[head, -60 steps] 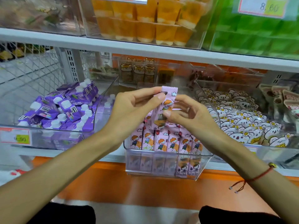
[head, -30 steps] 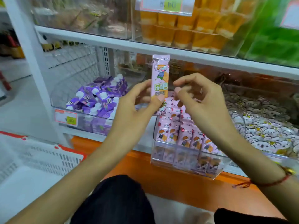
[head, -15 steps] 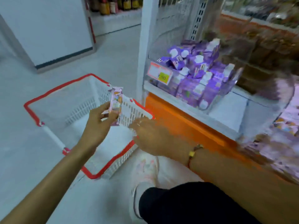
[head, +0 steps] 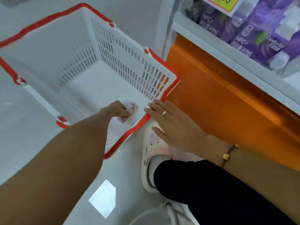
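On the shop floor, my left hand (head: 116, 109) is low inside the white basket (head: 113, 51), pinching the pink snack packet (head: 128, 112) to lay it down gently, my right hand (head: 170, 124) spread by the rim, probably steadying.

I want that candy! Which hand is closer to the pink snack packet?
Left. The left hand holds the small pink snack packet inside the white plastic basket; the right hand is open at its red rim, off the packet.
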### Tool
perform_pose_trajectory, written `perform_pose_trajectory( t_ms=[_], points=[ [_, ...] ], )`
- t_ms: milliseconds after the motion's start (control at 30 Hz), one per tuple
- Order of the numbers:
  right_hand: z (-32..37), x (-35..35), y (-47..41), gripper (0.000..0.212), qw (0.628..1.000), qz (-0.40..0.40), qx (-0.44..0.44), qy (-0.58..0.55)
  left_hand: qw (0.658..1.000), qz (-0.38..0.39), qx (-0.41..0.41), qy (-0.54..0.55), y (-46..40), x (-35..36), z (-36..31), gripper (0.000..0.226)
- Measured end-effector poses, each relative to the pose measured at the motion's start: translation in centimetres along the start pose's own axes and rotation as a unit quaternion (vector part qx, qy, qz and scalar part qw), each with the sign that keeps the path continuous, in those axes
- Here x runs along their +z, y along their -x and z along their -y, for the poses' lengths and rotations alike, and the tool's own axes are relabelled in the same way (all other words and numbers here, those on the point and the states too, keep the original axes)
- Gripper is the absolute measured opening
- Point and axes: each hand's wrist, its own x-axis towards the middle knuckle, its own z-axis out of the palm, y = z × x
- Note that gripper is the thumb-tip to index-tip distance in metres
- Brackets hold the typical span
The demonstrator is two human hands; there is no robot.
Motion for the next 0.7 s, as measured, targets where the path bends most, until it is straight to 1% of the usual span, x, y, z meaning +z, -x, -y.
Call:
perform_pose_trajectory(
  t_ms=[133, 200, 300, 367, 400, 467, 567, 633, 700],
  points=[
    [0.4, 0.3, -0.1, 0.058, 1.0, -0.016, 0.014, -0.017, 1.0, -0.007, -0.008, -0.003, -1.1, 2.1, 1.1, 0.038],
    [0.3, 0.4, 0.0, 0.061, 1.0, -0.007, 0.008, -0.006, 1.0, -0.002, -0.004, -0.019, -1.1, 2.7, 1.7, 0.037],
    [0.2, -0.5, 0.3, 0.063, 1.0, 0.01, -0.008, 0.015, 0.998, 0.008, -0.008, -0.065, -0.6, 2.3, 1.7, 0.049],
    [0.2, -1.9, 0.9, 0.065, 1.0, 0.008, -0.016, 0.019, 0.998, -0.044, -0.006, -0.049, 0.5, 0.7, 0.3, 0.055],
    [0.2, -3.1, 1.4, 0.065, 1.0, 0.006, -0.016, 0.016, 0.996, -0.082, 0.007, -0.025, 1.6, -0.4, -0.9, 0.053],
    [0.0, -6.0, 3.1, 0.061, 1.0, 0.004, 0.003, -0.011, 0.983, -0.163, 0.079, 0.019, 4.9, -2.6, -4.0, 0.042],
    [-0.8, -10.5, 7.9, 0.045, 0.995, -0.009, 0.067, -0.069, 0.935, -0.261, 0.235, 0.049, 12.3, -4.6, -9.0, 0.023],
    [-1.5, -13.1, 12.3, 0.035, 0.99, -0.014, 0.115, -0.077, 0.896, -0.285, 0.333, 0.076, 18.0, -5.1, -12.7, 0.017],
    [-2.1, -15.4, 16.9, 0.037, 0.982, -0.019, 0.171, -0.076, 0.864, -0.276, 0.411, 0.089, 23.4, -5.1, -16.9, 0.011]
  ],
)
